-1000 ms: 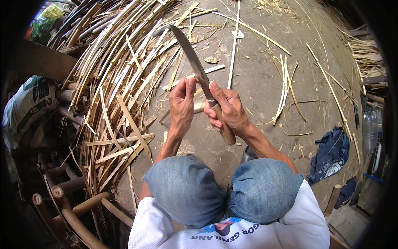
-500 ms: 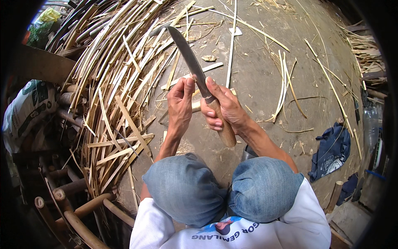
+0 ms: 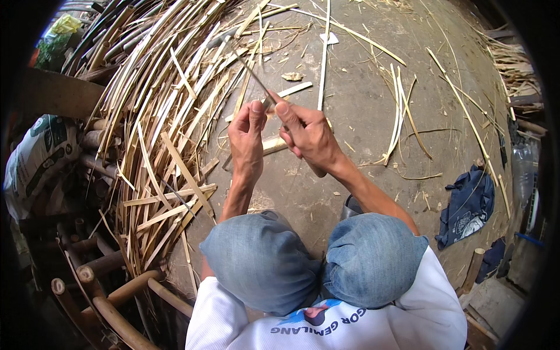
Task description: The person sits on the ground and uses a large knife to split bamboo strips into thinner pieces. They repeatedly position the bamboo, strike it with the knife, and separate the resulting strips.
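Note:
Above the floor in front of my knees, my right hand (image 3: 309,133) is wrapped round the wooden handle of a large knife (image 3: 255,74). The blade points away and to the left, seen nearly edge-on as a thin line. Most of the handle is hidden by my fingers. Close beside it, my left hand (image 3: 247,135) is closed in a pinch, thumb against the curled fingers, near the base of the blade. What the pinch holds, if anything, is too small to make out. A pale split bamboo piece (image 3: 275,144) lies on the ground beyond and between my wrists.
A large heap of split bamboo strips (image 3: 169,76) covers the left. Bamboo poles (image 3: 119,291) stand at lower left, beside a white sack (image 3: 44,157). Loose strips (image 3: 398,111) and a dark blue cloth (image 3: 466,207) lie on the right. My denim-covered knees (image 3: 373,259) are close below.
My right hand has turned the knife, so its broad blade side now shows as a thin edge. The right hand has moved slightly left, nearer my left hand, which shifted a little left.

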Available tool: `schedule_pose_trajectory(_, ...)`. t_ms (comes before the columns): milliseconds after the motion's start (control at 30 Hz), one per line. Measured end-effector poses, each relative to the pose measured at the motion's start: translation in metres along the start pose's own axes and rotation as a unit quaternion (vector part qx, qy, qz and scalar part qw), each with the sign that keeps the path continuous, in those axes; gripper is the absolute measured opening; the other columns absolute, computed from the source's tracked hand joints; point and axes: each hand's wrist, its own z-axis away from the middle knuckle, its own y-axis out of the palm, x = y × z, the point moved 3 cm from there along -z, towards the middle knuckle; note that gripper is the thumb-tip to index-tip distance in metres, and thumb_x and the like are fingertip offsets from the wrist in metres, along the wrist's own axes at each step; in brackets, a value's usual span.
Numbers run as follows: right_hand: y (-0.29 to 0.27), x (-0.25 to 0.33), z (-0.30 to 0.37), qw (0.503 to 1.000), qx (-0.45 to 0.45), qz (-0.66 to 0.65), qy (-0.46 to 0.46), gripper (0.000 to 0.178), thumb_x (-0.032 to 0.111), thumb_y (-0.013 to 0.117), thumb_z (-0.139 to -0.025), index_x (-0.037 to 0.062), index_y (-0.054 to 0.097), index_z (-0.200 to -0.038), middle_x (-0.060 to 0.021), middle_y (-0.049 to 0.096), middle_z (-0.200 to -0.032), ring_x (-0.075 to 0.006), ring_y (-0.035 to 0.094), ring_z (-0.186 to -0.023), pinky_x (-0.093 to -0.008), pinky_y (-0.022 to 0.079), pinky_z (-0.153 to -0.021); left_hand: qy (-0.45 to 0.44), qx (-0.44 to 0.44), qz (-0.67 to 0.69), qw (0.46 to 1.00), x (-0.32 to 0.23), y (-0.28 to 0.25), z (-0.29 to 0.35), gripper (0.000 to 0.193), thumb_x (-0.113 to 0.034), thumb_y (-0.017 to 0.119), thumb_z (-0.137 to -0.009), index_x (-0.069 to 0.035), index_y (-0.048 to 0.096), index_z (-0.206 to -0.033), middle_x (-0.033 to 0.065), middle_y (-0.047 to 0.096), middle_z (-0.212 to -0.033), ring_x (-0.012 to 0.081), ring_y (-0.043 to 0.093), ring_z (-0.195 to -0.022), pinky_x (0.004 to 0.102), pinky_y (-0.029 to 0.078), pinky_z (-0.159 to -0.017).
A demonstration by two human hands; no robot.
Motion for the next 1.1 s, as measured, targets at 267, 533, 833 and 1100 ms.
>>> schedule_pose_trajectory(267, 0.017, -0.005, -0.005, 0.914, 0.035, -0.376, 0.149, 0.04, 0.054, 0.047, -0.102, 0.0145, 0.056, -0.106, 0.0012, 0.05, -0.064, -0.0061, 0.047, -0.041, -0.0222, 0.042, -0.036, 0.008, 0.018, 0.123, 0.992, -0.005, 0.001, -0.003, 0.028, -0.007, 0.076, -0.089, -0.005, 0.061, -0.113, 0.0068, 0.07, -0.105, 0.0114, 0.065, -0.094, 0.0273, 0.053, -0.087)
schedule_pose_trajectory(533, 0.032, -0.025, -0.01, 0.906, 0.013, -0.391, 0.161, 0.04, 0.052, 0.048, -0.102, 0.0138, 0.053, -0.112, -0.0003, 0.052, -0.067, -0.006, 0.047, -0.042, -0.022, 0.042, -0.036, 0.148, -0.119, -0.205, 0.96, -0.006, -0.007, 0.002, 0.02, -0.017, 0.074, -0.092, -0.003, 0.07, -0.106, 0.0056, 0.064, -0.104, 0.0103, 0.06, -0.086, 0.0267, 0.052, -0.072)
schedule_pose_trajectory(833, 0.053, -0.07, -0.019, 0.893, 0.021, -0.399, 0.207, 0.04, 0.051, 0.053, -0.101, 0.0129, 0.043, -0.092, -0.0007, 0.053, -0.066, -0.0063, 0.051, -0.043, -0.0216, 0.044, -0.036, 0.192, -0.242, -0.15, 0.939, -0.019, -0.044, 0.005, 0.024, -0.03, 0.063, -0.099, -0.006, 0.064, -0.099, 0.0043, 0.061, -0.083, 0.0121, 0.058, -0.077, 0.0251, 0.048, -0.066)
schedule_pose_trajectory(1100, 0.02, -0.166, -0.015, 0.934, -0.07, -0.246, 0.25, 0.044, 0.053, 0.051, -0.1, 0.0101, 0.045, -0.099, -0.0015, 0.053, -0.065, -0.0067, 0.05, -0.044, -0.0213, 0.045, -0.035, 0.179, -0.25, 0.025, 0.951, -0.041, -0.109, -0.002, 0.03, -0.036, 0.061, -0.098, -0.008, 0.068, -0.098, -0.0035, 0.058, -0.07, 0.0045, 0.047, -0.059, 0.0184, 0.038, -0.052)
